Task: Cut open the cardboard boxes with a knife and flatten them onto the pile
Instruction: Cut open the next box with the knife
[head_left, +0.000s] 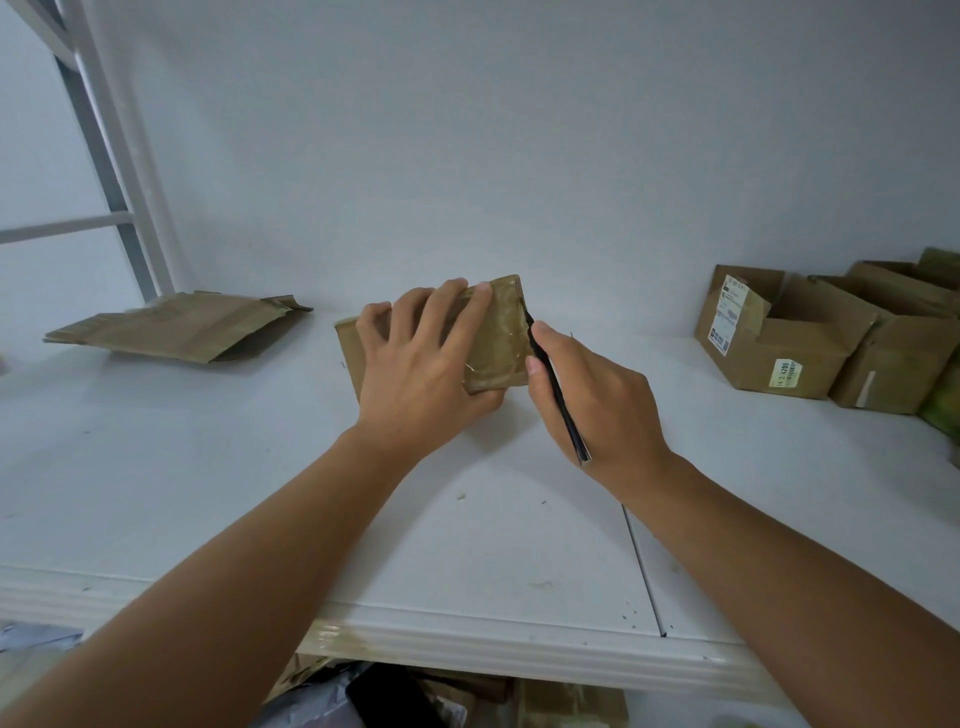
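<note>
Brown cardboard, wrapped in glossy clear tape, makes up the small box (496, 338) seen at the middle of a white shelf (208, 467), close to the back wall. The box is pressed down by the left hand (421, 364), whose straight fingers are spread across its top while the thumb is tucked at the near edge. A slim black knife (558, 395) is held in the right hand (592, 400), pinched between thumb and curled fingers like a pen.

The key relation is at the box's right end. The knife's tip is met by the taped upper right corner of the box, and the handle is angled back and down toward the right wrist. The box's long axis is laid left to right, so the taped right edge, running from the back toward the person, is lined up almost with the blade. It is judged that the coming cut would be drawn along this edge toward the person, with the left fingers kept clear on top.

Both forearms are reached forward from the lower corners of the view. A pile of flattened cardboard (176, 327) is seen well to the left on the shelf. Uncut boxes (779, 338), one bearing labels, are grouped at the far right.
</note>
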